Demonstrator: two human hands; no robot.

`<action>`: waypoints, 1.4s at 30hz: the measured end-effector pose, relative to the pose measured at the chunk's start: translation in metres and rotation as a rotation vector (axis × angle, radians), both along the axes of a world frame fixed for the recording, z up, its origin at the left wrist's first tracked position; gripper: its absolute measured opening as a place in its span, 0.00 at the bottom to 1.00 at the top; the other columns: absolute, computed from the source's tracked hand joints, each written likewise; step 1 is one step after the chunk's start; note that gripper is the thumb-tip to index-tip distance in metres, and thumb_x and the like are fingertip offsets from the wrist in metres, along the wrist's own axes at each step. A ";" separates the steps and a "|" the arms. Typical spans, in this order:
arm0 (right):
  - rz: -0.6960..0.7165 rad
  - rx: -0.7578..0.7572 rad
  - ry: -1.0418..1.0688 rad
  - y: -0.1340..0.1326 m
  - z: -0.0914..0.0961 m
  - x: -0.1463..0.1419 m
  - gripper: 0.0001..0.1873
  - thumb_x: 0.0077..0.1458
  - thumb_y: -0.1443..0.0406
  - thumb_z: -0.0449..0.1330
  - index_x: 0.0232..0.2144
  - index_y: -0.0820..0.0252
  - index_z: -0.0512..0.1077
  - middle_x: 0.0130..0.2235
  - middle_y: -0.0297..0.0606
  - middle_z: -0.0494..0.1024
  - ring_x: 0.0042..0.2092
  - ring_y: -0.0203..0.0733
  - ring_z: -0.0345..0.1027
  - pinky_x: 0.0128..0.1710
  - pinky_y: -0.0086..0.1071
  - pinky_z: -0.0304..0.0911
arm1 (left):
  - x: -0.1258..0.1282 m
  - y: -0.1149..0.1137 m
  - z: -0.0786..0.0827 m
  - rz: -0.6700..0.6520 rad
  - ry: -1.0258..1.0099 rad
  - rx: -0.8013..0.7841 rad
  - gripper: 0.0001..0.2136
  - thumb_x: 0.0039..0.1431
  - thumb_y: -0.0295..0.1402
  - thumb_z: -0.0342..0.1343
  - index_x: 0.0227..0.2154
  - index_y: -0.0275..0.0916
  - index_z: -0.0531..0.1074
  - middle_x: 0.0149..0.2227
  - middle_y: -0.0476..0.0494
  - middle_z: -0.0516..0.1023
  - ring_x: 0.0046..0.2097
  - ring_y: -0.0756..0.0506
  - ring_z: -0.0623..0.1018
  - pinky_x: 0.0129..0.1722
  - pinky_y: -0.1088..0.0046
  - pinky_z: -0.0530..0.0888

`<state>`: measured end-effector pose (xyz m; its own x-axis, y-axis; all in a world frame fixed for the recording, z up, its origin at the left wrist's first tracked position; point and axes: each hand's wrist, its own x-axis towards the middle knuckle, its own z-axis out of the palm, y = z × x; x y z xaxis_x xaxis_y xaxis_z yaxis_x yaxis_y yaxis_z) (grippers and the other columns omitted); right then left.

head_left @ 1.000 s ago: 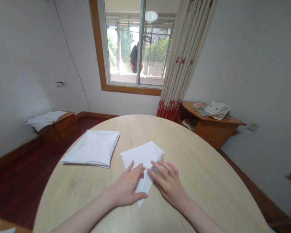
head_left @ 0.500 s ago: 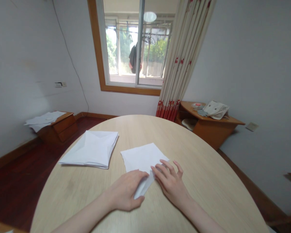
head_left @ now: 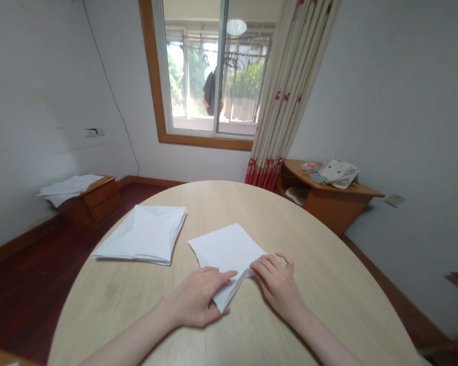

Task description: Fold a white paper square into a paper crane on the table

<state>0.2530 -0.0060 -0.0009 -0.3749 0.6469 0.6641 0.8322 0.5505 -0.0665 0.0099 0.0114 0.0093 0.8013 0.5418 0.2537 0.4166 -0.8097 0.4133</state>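
Observation:
A white sheet of paper (head_left: 229,246) lies on the round wooden table with one corner toward me. My left hand (head_left: 200,295) holds its near left side, the index finger on top and the thumb by the near corner. At the right edge, the fingers of my right hand (head_left: 275,277) are closed on the paper. The edge between both hands is lifted and bent. Farther left rests a stack of folded white paper (head_left: 145,234), apart from both hands.
The round table (head_left: 328,284) has a pale wood top. Beyond it, a wooden corner desk (head_left: 336,201) carries a cloth bag (head_left: 339,173) at right. A low wooden cabinet (head_left: 101,201) with papers (head_left: 70,185) stands at left. A curtain (head_left: 282,96) hangs by the window (head_left: 191,76).
My right hand has moved slightly right and closed on the paper's right edge. The paper has turned a little, and its near corner now shows between my left thumb and fingers.

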 end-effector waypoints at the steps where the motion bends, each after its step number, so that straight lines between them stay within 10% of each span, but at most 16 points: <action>1: -0.002 -0.014 -0.004 0.000 0.000 0.000 0.14 0.66 0.70 0.45 0.33 0.58 0.69 0.31 0.34 0.78 0.39 0.42 0.70 0.48 0.41 0.46 | 0.000 0.001 -0.001 0.013 -0.014 0.008 0.28 0.56 0.34 0.55 0.60 0.39 0.57 0.52 0.38 0.75 0.52 0.38 0.74 0.55 0.58 0.68; 22: -0.102 -0.212 0.048 0.002 -0.017 -0.002 0.21 0.67 0.56 0.44 0.26 0.58 0.65 0.26 0.36 0.74 0.29 0.41 0.67 0.30 0.34 0.57 | -0.004 0.008 -0.017 0.266 -0.331 0.132 0.19 0.67 0.36 0.46 0.59 0.41 0.57 0.39 0.42 0.78 0.42 0.43 0.77 0.43 0.66 0.74; 42: -0.013 -0.440 0.211 -0.013 -0.018 -0.021 0.15 0.65 0.64 0.50 0.26 0.56 0.67 0.27 0.36 0.75 0.30 0.42 0.70 0.29 0.31 0.63 | 0.005 0.010 -0.022 0.539 -0.368 0.370 0.30 0.65 0.39 0.50 0.64 0.45 0.41 0.58 0.33 0.62 0.59 0.34 0.65 0.56 0.51 0.65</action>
<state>0.2316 -0.0188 -0.0184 -0.2516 0.8870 0.3873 0.7822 0.4220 -0.4584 0.0151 0.0209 -0.0124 0.2775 0.6621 0.6961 0.6819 -0.6462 0.3427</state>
